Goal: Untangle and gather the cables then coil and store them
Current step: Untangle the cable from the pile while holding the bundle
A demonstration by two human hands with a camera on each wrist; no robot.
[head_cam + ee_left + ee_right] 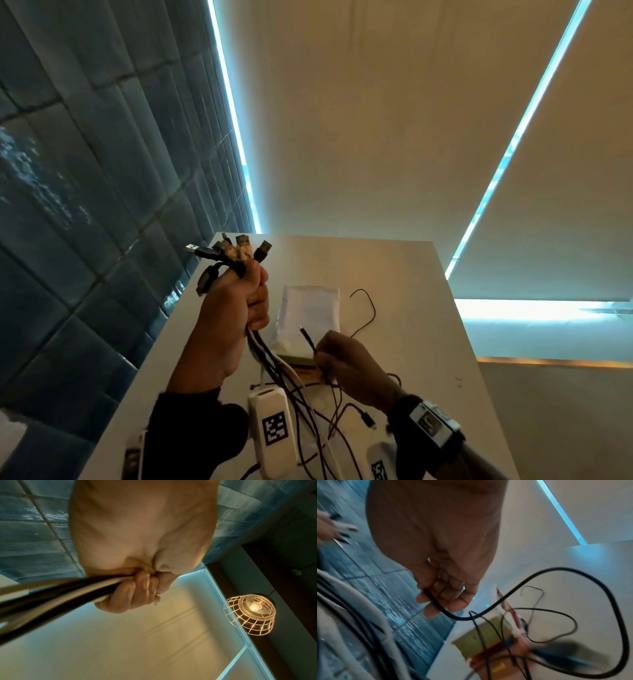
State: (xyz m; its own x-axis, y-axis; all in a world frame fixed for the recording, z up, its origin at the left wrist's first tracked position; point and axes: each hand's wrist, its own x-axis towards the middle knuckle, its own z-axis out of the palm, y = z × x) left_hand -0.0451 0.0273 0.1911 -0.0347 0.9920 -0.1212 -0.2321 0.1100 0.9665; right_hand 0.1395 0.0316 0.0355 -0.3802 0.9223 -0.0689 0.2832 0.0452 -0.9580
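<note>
My left hand (239,308) is raised over the white table (404,274) and grips a bundle of black and white cables (274,370); their USB plugs (236,251) stick up above my fist. In the left wrist view the fingers (130,595) are curled tight round the cable bundle (56,596). My right hand (346,359) pinches a thin black cable (308,339) near its small plug, which points up-left. In the right wrist view the fingertips (436,605) hold this black cable (505,597) as it loops down to the table. Loose cable strands (329,428) hang tangled below both hands.
A white pouch (310,315) lies on the table past my hands, with a green-edged box (298,359) under it. A thin black wire (368,308) curls on the table to its right. Blue tiled wall (85,205) runs along the left edge.
</note>
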